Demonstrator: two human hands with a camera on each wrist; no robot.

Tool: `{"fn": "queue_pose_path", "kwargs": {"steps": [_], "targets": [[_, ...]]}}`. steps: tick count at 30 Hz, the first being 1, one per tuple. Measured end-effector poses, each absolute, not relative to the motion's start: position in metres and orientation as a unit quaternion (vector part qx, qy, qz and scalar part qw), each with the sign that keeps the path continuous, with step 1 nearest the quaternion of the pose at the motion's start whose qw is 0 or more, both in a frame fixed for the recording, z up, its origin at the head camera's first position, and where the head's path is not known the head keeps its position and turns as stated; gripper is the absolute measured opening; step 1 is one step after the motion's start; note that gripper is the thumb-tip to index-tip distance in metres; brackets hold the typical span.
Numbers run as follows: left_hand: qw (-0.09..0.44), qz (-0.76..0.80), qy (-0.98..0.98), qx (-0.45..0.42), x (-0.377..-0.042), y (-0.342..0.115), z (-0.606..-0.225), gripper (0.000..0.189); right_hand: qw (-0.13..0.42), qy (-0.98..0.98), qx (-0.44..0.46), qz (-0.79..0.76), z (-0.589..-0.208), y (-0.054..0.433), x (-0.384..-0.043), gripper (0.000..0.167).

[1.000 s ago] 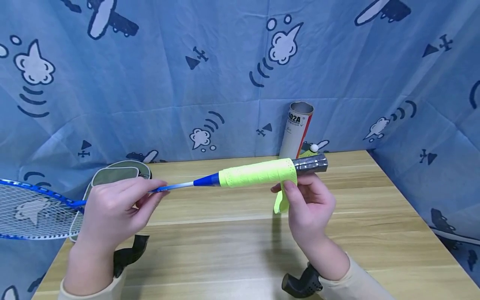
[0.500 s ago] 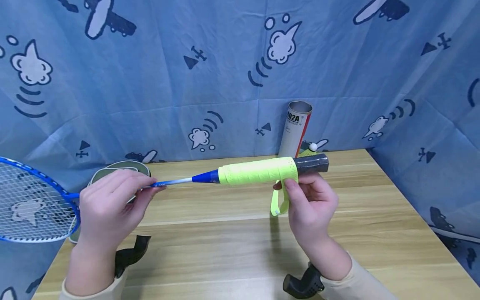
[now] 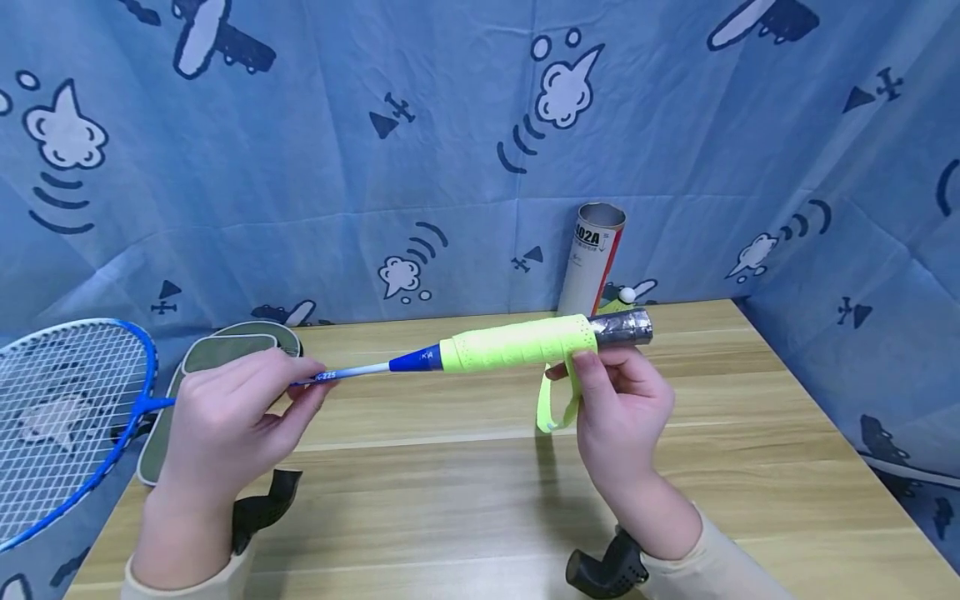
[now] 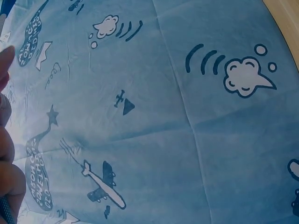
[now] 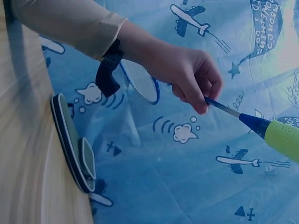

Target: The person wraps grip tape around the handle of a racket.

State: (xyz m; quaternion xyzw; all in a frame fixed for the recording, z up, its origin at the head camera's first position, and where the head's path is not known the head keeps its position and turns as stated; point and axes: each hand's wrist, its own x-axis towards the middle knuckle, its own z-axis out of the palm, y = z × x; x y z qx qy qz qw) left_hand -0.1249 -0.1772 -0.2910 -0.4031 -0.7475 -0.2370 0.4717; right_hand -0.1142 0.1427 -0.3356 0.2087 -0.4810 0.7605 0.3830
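A blue badminton racket [image 3: 423, 359] is held level above the table, its strung head at far left. My left hand [image 3: 240, 408] pinches the shaft between thumb and fingers; the right wrist view shows this pinch on the shaft [image 5: 227, 109] too. Yellow-green grip tape [image 3: 517, 343] covers most of the handle, leaving a dark butt end [image 3: 626, 327] bare at right. Just below that edge, my right hand [image 3: 626, 417] pinches the tape where it leaves the handle. Its loose tail hangs in a loop beneath. Only a few left fingers [image 4: 9, 163] show in the left wrist view.
At the back of the wooden table [image 3: 450, 500] stands a white tube [image 3: 588, 262] with a red stripe. Beside it is a yellow shuttlecock [image 3: 624, 302]. A green case [image 3: 225, 352] lies behind my left hand, against a blue printed curtain [image 3: 465, 150].
The racket has turned about its long axis, so its strung face now shows wider and lettering appears on the shaft. The tape's hanging loop has swung slightly left; both hands keep their pinch.
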Motion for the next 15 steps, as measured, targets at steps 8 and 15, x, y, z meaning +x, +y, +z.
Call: {"fn": "queue_pose_path", "kwargs": {"steps": [8,15], "targets": [[0.484,-0.228,-0.749,-0.390,-0.1236,-0.1779,-0.2934,0.039,0.367,-0.440,0.263,0.776,-0.3365,0.1411,-0.1173,0.006],[0.482,-0.200,-0.769,-0.370,-0.1215,-0.1769,-0.2908,0.043,0.360,-0.457,0.232,0.780,-0.3351,0.1413,-0.1174,0.006]]}}
